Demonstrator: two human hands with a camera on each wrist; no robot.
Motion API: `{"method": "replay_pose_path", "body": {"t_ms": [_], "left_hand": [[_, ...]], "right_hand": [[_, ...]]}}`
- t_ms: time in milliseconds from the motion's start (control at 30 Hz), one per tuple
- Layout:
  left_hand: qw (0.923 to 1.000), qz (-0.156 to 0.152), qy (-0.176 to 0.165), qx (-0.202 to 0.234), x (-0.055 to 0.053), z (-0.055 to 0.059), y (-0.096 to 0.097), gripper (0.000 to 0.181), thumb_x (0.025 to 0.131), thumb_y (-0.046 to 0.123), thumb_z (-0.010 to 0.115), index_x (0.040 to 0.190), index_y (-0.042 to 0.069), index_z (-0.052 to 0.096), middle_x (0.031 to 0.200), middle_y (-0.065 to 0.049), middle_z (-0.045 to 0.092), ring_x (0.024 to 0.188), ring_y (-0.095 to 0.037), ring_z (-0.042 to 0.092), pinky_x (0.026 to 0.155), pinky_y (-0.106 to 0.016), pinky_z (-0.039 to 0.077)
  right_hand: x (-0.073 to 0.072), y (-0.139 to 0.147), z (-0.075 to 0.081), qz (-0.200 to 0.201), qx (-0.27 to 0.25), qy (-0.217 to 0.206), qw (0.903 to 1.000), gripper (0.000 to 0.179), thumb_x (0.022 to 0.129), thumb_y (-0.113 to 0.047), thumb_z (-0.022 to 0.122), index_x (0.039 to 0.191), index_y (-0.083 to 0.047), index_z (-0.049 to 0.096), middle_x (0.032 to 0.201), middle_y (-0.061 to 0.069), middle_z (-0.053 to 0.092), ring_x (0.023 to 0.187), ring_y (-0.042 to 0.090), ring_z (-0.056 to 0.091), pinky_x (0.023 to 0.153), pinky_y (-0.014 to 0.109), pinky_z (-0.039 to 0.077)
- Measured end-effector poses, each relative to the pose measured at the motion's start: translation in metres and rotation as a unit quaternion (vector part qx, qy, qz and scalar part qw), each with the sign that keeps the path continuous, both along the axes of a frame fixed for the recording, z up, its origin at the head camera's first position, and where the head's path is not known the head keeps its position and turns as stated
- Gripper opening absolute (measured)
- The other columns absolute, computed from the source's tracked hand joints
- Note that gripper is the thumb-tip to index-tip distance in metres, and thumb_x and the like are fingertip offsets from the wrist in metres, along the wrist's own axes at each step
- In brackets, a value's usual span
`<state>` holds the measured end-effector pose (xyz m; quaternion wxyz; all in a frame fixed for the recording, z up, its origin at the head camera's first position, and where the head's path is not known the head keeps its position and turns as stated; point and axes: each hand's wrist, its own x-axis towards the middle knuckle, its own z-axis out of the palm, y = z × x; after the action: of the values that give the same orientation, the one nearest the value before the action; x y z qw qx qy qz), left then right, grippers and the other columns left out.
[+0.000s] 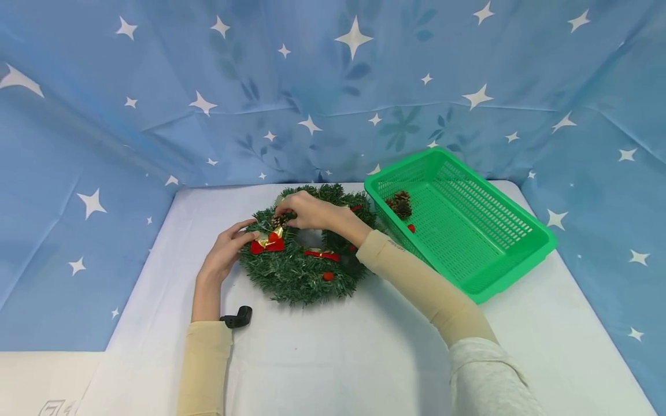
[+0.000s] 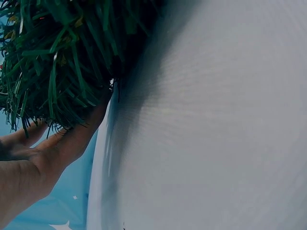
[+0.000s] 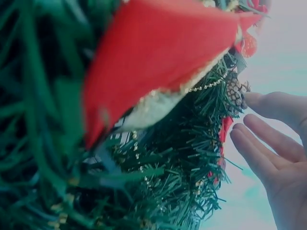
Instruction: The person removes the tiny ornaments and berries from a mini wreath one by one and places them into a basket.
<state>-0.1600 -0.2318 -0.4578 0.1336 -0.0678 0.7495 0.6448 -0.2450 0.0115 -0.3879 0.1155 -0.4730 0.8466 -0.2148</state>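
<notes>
Head view: left of centre, the left hand (image 1: 225, 251) clasps a round, bristly green wreath (image 1: 307, 286) between thumb and fingers on the white cloth-covered counter (image 1: 322, 358); near mid-frame, the right hand (image 1: 308, 209) pinches a scaly brown pine cone (image 1: 279, 221) in bent fingers; at right sits a perforated green plastic basket (image 1: 460, 225).

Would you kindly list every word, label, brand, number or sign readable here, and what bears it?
"7", apparently, in a drawn box on the pale surface at the head view's lower left; the mark beside it is unclear.
Right sleeve: lettering too small to read.
</notes>
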Motion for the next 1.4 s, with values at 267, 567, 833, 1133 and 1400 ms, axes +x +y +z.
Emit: {"method": "replay_pose_path", "body": {"t_ms": [267, 567, 833, 1133, 1400], "left_hand": [[1.0000, -0.005, -0.005, 0.001, 0.000, 0.001, 0.000, 0.066, 0.103, 0.031, 0.065, 0.161, 0.017, 0.037, 0.120, -0.002, 0.062, 0.145, -0.036, 0.038, 0.120, -0.068, 0.019], [1.0000, 0.000, -0.009, 0.000, -0.002, -0.001, 0.001, 0.066, 0.102, 0.032, 0.066, 0.161, 0.017, 0.038, 0.121, -0.002, 0.062, 0.148, -0.035, 0.036, 0.120, -0.069, 0.017], [0.9998, 0.006, -0.015, -0.010, -0.003, -0.001, 0.003, 0.065, 0.103, 0.031, 0.065, 0.161, 0.018, 0.038, 0.137, -0.016, 0.055, 0.149, -0.037, 0.034, 0.120, -0.070, 0.016], [0.9998, 0.008, -0.012, -0.013, -0.003, -0.002, 0.004, 0.064, 0.102, 0.032, 0.066, 0.160, 0.018, 0.040, 0.131, -0.012, 0.058, 0.146, -0.036, 0.038, 0.120, -0.069, 0.019], [0.9997, 0.011, -0.014, -0.015, -0.003, -0.002, 0.003, 0.064, 0.101, 0.033, 0.067, 0.159, 0.018, 0.042, 0.126, -0.007, 0.060, 0.144, -0.035, 0.040, 0.119, -0.067, 0.022]], "right_hand": [[-0.003, -0.009, -0.004, 0.008, 0.018, 0.002, 0.9998, 0.033, 0.096, -0.003, 0.072, 0.130, -0.004, 0.070, 0.130, 0.011, 0.068, 0.119, 0.025, 0.064, 0.100, 0.034, 0.052], [-0.002, -0.013, -0.007, 0.006, 0.042, -0.007, 0.9991, 0.038, 0.098, -0.001, 0.068, 0.135, -0.005, 0.067, 0.133, 0.011, 0.067, 0.124, 0.027, 0.062, 0.114, 0.047, 0.041], [-0.004, -0.015, -0.012, 0.016, 0.029, -0.014, 0.9994, 0.037, 0.097, 0.003, 0.065, 0.134, -0.003, 0.067, 0.132, 0.014, 0.068, 0.120, 0.027, 0.065, 0.100, 0.037, 0.053], [-0.005, -0.011, -0.012, 0.016, 0.024, 0.000, 0.9996, 0.036, 0.097, 0.000, 0.068, 0.133, -0.002, 0.068, 0.132, 0.014, 0.068, 0.122, 0.027, 0.064, 0.102, 0.036, 0.052], [-0.003, -0.007, -0.009, 0.012, 0.021, 0.015, 0.9996, 0.034, 0.097, -0.004, 0.071, 0.131, -0.003, 0.069, 0.131, 0.012, 0.069, 0.121, 0.025, 0.065, 0.102, 0.034, 0.052]]}}
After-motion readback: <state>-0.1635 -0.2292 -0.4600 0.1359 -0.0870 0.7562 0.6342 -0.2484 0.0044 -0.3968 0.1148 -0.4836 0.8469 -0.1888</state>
